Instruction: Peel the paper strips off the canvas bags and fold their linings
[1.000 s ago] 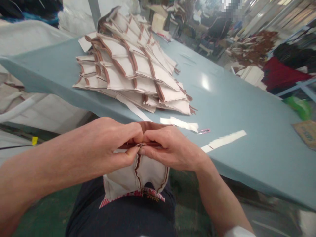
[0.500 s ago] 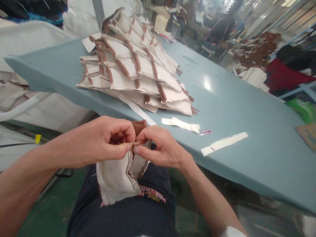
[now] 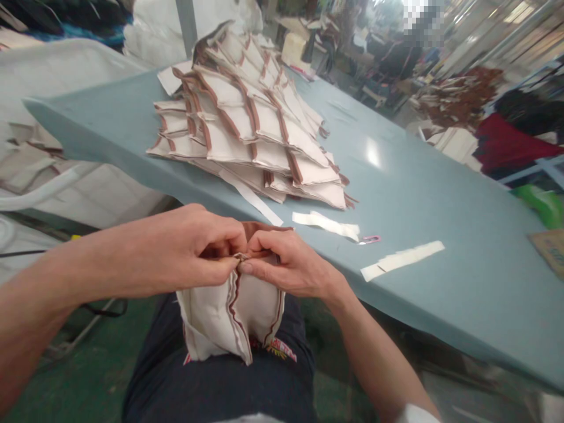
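Observation:
Both my hands meet over my lap, in front of the blue-grey table point(image 3: 409, 194). My left hand point(image 3: 194, 249) and my right hand point(image 3: 282, 261) pinch the brown-trimmed top edge of a cream fabric pouch point(image 3: 229, 317), fingertips touching around a small metal part at its zipper. The pouch hangs down from my fingers, folded along a brown-piped seam. On the table behind lies a fanned stack of similar cream pouches point(image 3: 255, 126) with brown trim.
White fabric strips point(image 3: 400, 258) point(image 3: 326, 223) and a small pink clip point(image 3: 371, 239) lie on the table near its front edge. More fabric piles and red cloth point(image 3: 511, 144) stand at the right. A person works at the far back.
The pouch has been turned and refolded between my fingers; my hands stay pinched together at its top edge. The view has shifted slightly left.

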A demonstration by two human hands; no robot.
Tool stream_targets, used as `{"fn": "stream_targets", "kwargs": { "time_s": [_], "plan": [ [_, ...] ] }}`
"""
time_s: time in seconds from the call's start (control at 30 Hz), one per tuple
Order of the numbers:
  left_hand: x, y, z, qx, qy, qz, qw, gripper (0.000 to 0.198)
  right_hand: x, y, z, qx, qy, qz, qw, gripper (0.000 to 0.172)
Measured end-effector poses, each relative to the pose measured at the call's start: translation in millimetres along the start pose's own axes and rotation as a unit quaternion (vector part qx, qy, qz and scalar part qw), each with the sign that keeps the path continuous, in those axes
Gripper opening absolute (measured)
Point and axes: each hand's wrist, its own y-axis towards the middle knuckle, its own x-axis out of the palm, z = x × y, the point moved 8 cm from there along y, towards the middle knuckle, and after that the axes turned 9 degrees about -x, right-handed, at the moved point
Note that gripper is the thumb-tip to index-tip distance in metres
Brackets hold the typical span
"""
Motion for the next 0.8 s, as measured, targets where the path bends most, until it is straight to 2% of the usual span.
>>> {"fn": "stream_targets", "kwargs": {
  "time_s": [0.23,0.3,0.4,0.47,0.57,0.67,0.8],
  "plan": [
    [2.8,6,4,0.029,-0.028,-0.007,0.999,0.014,7,5,5,0.016,0.053,-0.039,0.998,0.038],
    [2.7,6,1,0.035,-0.035,0.021,0.999,0.016,6,5,3,0.019,0.02,-0.037,0.999,0.035],
    [2.5,3,1,0.035,-0.008,0.073,0.997,0.013,5,4,-7,0.036,-0.093,-0.05,0.994,0.022],
    [1.5,-2,9,0.04,0.008,0.101,0.994,0.015,4,4,-20,0.039,-0.174,-0.05,0.983,0.015],
    [-5.7,-13,30,0.077,0.014,0.149,0.986,0.019,-3,6,-44,0.006,-0.241,-0.021,0.97,0.014],
    [-15.7,-23,46,0.119,0.035,0.203,0.971,0.019,-11,8,-57,-0.012,-0.238,0.006,0.971,0.011],
    [-21.1,-28,47,0.13,0.069,0.236,0.96,0.018,-19,10,-57,0.003,-0.177,0.029,0.984,0.014]
  ]
}}
